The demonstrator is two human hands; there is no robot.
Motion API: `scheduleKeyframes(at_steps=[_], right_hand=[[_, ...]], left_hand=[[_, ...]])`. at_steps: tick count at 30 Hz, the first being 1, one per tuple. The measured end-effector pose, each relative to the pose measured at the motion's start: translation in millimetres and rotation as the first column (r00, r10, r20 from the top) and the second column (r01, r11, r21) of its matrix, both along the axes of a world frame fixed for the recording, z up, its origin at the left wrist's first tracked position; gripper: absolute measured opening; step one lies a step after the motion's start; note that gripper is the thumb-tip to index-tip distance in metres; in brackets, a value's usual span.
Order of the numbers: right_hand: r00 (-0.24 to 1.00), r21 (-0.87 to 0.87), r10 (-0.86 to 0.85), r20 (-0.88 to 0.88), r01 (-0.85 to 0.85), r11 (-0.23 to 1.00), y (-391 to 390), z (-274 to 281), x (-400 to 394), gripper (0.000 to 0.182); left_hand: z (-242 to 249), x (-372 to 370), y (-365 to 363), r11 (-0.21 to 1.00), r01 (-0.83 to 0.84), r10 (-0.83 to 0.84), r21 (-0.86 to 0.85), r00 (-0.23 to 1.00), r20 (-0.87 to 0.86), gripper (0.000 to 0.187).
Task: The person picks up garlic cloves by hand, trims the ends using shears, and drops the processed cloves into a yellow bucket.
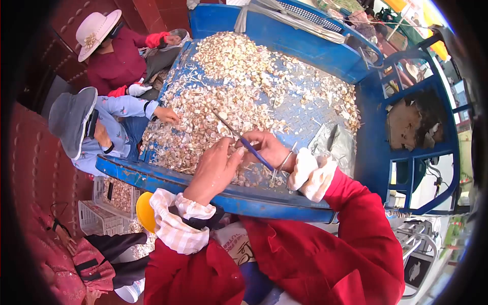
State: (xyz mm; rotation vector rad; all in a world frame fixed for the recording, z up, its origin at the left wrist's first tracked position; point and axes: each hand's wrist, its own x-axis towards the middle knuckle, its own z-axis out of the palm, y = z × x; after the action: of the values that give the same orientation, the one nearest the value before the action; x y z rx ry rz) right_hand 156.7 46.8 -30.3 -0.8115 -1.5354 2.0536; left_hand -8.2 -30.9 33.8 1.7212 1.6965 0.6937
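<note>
My right hand [268,148] is closed around the blue handle of a narrow knife [250,146], its thin blade pointing away to the upper left. My left hand [212,170] is beside it, thumb and fingers drawn together close to the handle. What the left fingers pinch, if anything, is too small or hidden to make out. Both hands are above the near edge of a blue truck bed [213,195]. Loose garlic cloves and papery skins [213,109] lie spread over the bed beneath and beyond them.
Two people in hats [109,61] are along the left side, one with a hand in the garlic. A crumpled grey plastic bag [335,145] lies right of my hands. Plastic crates [101,218] stand below left, near another person. A blue metal frame [429,76] rises at right.
</note>
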Motion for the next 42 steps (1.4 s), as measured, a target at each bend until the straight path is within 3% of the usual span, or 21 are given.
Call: scheduleKeyframes(at_steps=[2, 4, 7, 13, 16, 20, 22, 23, 26, 28, 29, 30, 31, 32, 33, 34, 36, 38, 40, 42], right_hand=[[0.995, 0.192, -0.022, 0.099, 0.003, 0.981, -8.2, 0.9, -3.8, 0.019], [0.963, 0.349, -0.196, 0.182, 0.123, 0.929, -18.2, 14.4, -6.1, 0.026], [0.925, 0.379, -0.330, 0.191, 0.241, 0.893, -26.1, 15.8, -7.2, 0.032], [0.904, 0.511, -0.404, 0.139, 0.284, 0.811, -22.9, 19.2, -3.4, 0.034], [0.911, 0.535, -0.383, 0.149, 0.252, 0.806, -27.9, 18.5, -8.8, 0.031], [0.911, 0.562, -0.402, 0.088, 0.288, 0.775, -18.8, 14.4, -13.7, 0.025], [0.945, 0.407, -0.321, -0.067, 0.320, 0.856, -19.0, 11.4, -17.6, 0.023], [0.958, 0.154, -0.239, -0.161, 0.264, 0.952, -18.3, 6.7, -16.0, 0.024], [0.921, -0.240, -0.143, -0.363, 0.055, 0.969, -10.2, -11.3, -8.8, 0.021], [0.921, -0.276, -0.168, -0.352, 0.070, 0.959, -5.1, -0.9, 3.6, 0.018], [0.941, -0.248, -0.212, -0.262, 0.147, 0.958, -1.0, 3.2, 7.3, 0.019], [0.937, -0.258, -0.293, -0.188, 0.241, 0.936, 3.5, 0.9, 11.7, 0.019], [0.914, -0.257, -0.334, -0.230, 0.274, 0.927, 14.4, -14.9, 17.0, 0.020], [0.917, -0.110, -0.381, -0.122, 0.369, 0.923, 25.3, -16.3, 26.2, 0.020], [0.889, 0.117, -0.438, -0.134, 0.453, 0.884, 41.4, -39.4, 39.0, 0.017], [0.831, 0.388, -0.556, -0.026, 0.521, 0.760, 56.2, -48.8, 53.2, 0.017], [0.541, 0.855, -0.807, 0.237, 0.278, 0.437, 72.8, -35.6, 81.0, 0.025], [0.499, 0.982, -0.861, 0.101, 0.090, 0.167, 85.4, -42.0, 108.2, 0.035], [0.419, 0.859, -0.891, 0.176, 0.377, 0.347, 90.9, -25.3, 112.0, 0.038], [0.420, 0.716, -0.895, 0.147, 0.579, 0.390, 108.9, -26.3, 121.4, 0.047]], left_hand=[[-20.7, 2.4, 3.4, 0.993, -0.028, 0.045, -0.114, 0.987, 0.156, 0.027], [-13.1, 3.6, 1.4, 0.967, 0.011, 0.087, -0.253, 0.923, 0.375, 0.022], [-18.4, 1.7, 2.7, 0.967, 0.063, 0.049, -0.247, 0.905, 0.422, 0.019], [-19.9, 2.6, 8.9, 0.977, 0.053, 0.049, -0.208, 0.888, 0.457, 0.018], [-9.3, 6.0, 5.4, 0.996, 0.024, 0.000, -0.084, 0.960, 0.279, 0.014], [-20.2, 2.1, 10.0, 1.000, -0.016, 0.020, -0.017, 0.965, 0.262, 0.014], [-27.5, -2.2, 6.2, 0.999, -0.031, 0.042, -0.036, 0.933, 0.357, 0.016], [-31.8, -3.9, 6.4, 0.997, -0.033, 0.056, -0.065, 0.920, 0.387, 0.018], [-36.2, -7.9, 6.1, 0.981, -0.107, 0.178, -0.162, 0.833, 0.524, 0.018], [-20.4, -5.3, 7.8, 0.950, -0.068, 0.259, -0.304, 0.714, 0.650, 0.019], [-17.3, -5.4, 8.0, 0.939, -0.055, 0.300, -0.338, 0.608, 0.735, 0.020], [-16.8, -8.0, 8.3, 0.931, -0.048, 0.318, -0.362, 0.594, 0.739, 0.022], [-19.5, -9.9, 9.9, 0.932, -0.063, 0.335, -0.356, 0.521, 0.785, 0.023], [-20.5, -13.6, 9.7, 0.935, -0.069, 0.343, -0.348, 0.433, 0.834, 0.025], [-23.5, -17.2, 10.9, 0.947, -0.079, 0.317, -0.311, 0.393, 0.863, 0.026], [-23.7, -17.3, 9.5, 0.940, -0.112, 0.341, -0.323, 0.384, 0.858, 0.026], [-21.2, -17.2, 11.0, 0.951, -0.129, 0.307, -0.280, 0.315, 0.898, 0.028], [-22.5, -17.3, 11.9, 0.951, -0.152, 0.303, -0.269, 0.285, 0.909, 0.028], [-21.1, -17.0, 11.4, 0.952, -0.153, 0.291, -0.265, 0.183, 0.939, 0.027], [-23.6, -17.7, 9.2, 0.962, -0.136, 0.261, -0.237, 0.195, 0.946, 0.025]])
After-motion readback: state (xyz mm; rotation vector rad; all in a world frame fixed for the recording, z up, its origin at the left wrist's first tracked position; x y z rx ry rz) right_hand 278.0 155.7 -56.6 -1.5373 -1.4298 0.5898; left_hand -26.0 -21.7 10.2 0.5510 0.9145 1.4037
